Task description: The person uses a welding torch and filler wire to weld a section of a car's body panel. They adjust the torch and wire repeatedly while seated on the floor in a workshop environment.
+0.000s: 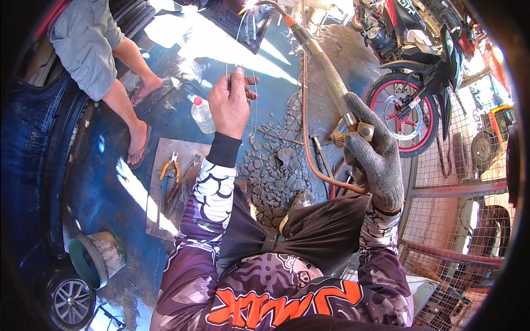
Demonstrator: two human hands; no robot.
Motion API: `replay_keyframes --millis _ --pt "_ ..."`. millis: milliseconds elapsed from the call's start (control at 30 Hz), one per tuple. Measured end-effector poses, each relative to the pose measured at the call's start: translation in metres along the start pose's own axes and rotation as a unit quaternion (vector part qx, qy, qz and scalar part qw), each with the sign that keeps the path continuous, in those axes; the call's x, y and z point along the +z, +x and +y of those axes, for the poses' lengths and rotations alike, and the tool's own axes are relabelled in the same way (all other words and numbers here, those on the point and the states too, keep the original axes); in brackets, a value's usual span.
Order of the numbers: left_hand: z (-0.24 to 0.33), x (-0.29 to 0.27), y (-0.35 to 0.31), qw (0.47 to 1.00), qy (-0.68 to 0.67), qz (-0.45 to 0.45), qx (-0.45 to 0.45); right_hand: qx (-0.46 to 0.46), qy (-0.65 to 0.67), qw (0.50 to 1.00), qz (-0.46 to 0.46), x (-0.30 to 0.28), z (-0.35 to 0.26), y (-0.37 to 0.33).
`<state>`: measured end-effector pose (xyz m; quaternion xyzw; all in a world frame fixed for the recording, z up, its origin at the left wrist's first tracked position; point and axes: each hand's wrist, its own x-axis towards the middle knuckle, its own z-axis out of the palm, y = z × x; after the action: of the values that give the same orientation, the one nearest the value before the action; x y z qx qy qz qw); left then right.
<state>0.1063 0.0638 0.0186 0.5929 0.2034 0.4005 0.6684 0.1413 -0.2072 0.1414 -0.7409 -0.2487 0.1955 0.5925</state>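
Observation:
My bare left hand point(229, 105) is closed, pinching a thin looped wire point(253, 122). One end of the wire rises toward a dark metal piece point(255, 26) at the top of the view. A grey knitted glove covers my right hand point(382, 151), which is wrapped round the handle end of a gas welding torch point(327, 69) by its brass valves point(363, 131). The torch slants up and left, and a small bright flame point(248, 5) burns at its tip near the dark piece. An orange hose point(305, 121) curves beneath my right hand.
Broken rubble point(270, 185) lies before my knees. Beside it are a board point(160, 149) with yellow-handled pliers point(172, 165) and a plastic bottle point(202, 116). A person's legs point(124, 105) are at left, above a bucket point(102, 256). A motorcycle point(406, 102) stands at right by wire mesh point(436, 165).

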Motion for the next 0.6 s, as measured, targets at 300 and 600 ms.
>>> replay_keyframes --millis 300,600 --pt "0.0000 -0.0002 -0.0006 1.000 -0.003 0.000 -0.003 -0.007 0.013 1.000 -0.006 0.0001 0.0010 -0.0001" --pt "-0.0009 0.0005 0.0002 1.000 -0.004 0.001 -0.002 -0.016 -0.024 1.000 0.005 0.0009 0.0007 0.0006"
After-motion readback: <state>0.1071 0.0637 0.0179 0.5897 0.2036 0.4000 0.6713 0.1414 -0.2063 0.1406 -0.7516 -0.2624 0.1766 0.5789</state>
